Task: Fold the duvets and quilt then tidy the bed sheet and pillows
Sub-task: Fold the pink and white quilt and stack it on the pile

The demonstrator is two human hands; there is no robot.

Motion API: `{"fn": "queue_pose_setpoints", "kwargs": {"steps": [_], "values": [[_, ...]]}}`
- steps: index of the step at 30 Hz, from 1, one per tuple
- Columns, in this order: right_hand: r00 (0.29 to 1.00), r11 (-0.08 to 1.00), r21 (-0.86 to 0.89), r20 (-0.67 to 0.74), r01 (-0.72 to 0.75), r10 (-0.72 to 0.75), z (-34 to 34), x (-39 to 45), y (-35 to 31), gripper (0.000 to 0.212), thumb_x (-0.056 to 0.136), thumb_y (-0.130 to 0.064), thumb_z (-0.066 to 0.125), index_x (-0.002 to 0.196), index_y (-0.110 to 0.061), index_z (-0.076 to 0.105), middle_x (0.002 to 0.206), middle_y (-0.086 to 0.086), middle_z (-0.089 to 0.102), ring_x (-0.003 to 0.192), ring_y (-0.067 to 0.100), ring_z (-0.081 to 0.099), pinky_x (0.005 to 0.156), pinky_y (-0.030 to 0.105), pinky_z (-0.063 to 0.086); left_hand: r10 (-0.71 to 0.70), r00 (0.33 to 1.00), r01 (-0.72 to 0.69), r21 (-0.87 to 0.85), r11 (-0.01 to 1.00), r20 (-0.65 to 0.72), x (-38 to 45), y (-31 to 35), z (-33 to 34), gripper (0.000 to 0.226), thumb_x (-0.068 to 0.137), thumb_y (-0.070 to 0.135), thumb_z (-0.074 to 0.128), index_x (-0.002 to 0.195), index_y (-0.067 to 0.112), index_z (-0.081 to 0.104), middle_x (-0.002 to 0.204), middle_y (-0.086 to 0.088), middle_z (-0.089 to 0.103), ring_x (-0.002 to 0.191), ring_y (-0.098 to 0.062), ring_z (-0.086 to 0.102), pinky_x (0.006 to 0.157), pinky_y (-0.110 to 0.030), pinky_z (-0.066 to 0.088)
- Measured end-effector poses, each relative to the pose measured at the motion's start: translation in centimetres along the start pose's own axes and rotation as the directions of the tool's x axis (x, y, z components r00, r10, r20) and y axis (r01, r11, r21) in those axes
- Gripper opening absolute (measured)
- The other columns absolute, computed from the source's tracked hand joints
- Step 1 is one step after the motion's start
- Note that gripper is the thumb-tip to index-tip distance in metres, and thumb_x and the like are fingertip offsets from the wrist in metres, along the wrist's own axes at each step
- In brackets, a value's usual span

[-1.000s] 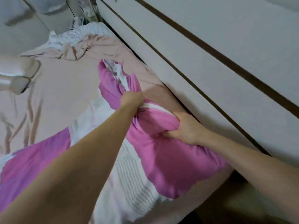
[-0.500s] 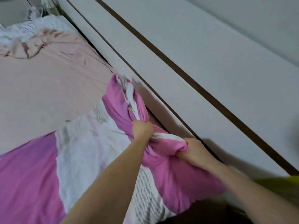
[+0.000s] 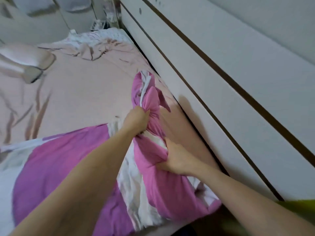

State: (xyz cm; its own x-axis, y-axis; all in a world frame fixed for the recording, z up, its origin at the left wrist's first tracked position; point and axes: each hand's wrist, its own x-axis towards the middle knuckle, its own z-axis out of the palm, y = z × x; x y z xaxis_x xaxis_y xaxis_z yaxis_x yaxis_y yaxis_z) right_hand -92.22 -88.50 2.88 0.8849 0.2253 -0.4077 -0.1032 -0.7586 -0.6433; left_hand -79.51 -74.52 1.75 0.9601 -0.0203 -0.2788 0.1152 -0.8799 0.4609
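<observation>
A pink, purple and white duvet (image 3: 56, 167) lies across the near part of the bed. Its right edge is bunched into a thick roll beside the wall. My left hand (image 3: 136, 120) grips the gathered pink cloth near the top of the roll. My right hand (image 3: 175, 159) clutches the roll lower down, fingers dug into the fabric. Under it spreads the creased pale pink bed sheet (image 3: 81, 92). A pale pillow (image 3: 25, 60) lies at the far left. A crumpled white and pink quilt (image 3: 95, 43) sits at the far end of the bed.
A white panelled wall with dark stripes (image 3: 221, 86) runs close along the right side of the bed. White furniture (image 3: 42, 19) stands beyond the far end. A dark gap shows at the bed's near right corner (image 3: 196, 230).
The view swung back left, so the pillow and far quilt show again. Both hands keep their hold on the bunched duvet edge, which now sits a little off the wall.
</observation>
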Motion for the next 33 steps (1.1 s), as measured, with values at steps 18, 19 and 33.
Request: {"fn": "queue_pose_setpoints", "kwargs": {"steps": [18,19,33], "values": [[0.952,0.956,-0.232,0.285,0.179,-0.109,35.4,2.1,-27.6,0.037,0.087,-0.022,0.056,0.122,-0.010,0.056,0.122,0.013,0.060,0.113,0.032,0.056,0.090,0.036,0.047,-0.414,0.910,0.406,0.136,0.904,0.038,-16.0,-42.8,-14.8,0.051,0.098,0.028,0.043,0.139,0.002,0.032,0.134,-0.020,0.050,0.120,-0.036,0.051,0.093,-0.040,0.042],[0.962,0.957,-0.239,0.252,0.166,-0.104,34.6,2.7,-27.3,0.034,0.087,-0.021,0.056,0.119,-0.009,0.058,0.121,0.013,0.060,0.112,0.031,0.056,0.089,0.034,0.046,-0.372,0.927,0.362,0.145,0.921,0.046,-15.6,-42.6,-15.1,0.052,0.097,0.029,0.043,0.141,0.004,0.031,0.135,-0.019,0.050,0.120,-0.036,0.051,0.093,-0.040,0.042],[0.969,0.973,-0.093,-0.148,-0.212,0.197,19.8,19.6,-18.0,0.030,0.094,-0.015,0.044,0.118,-0.008,0.059,0.123,0.009,0.059,0.109,0.028,0.055,0.086,0.030,0.041,-0.004,0.995,-0.026,0.303,0.953,0.097,-2.9,-34.1,-12.2,0.041,0.095,0.030,0.049,0.130,0.010,0.045,0.126,-0.010,0.055,0.116,-0.030,0.051,0.097,-0.044,0.044]]}}
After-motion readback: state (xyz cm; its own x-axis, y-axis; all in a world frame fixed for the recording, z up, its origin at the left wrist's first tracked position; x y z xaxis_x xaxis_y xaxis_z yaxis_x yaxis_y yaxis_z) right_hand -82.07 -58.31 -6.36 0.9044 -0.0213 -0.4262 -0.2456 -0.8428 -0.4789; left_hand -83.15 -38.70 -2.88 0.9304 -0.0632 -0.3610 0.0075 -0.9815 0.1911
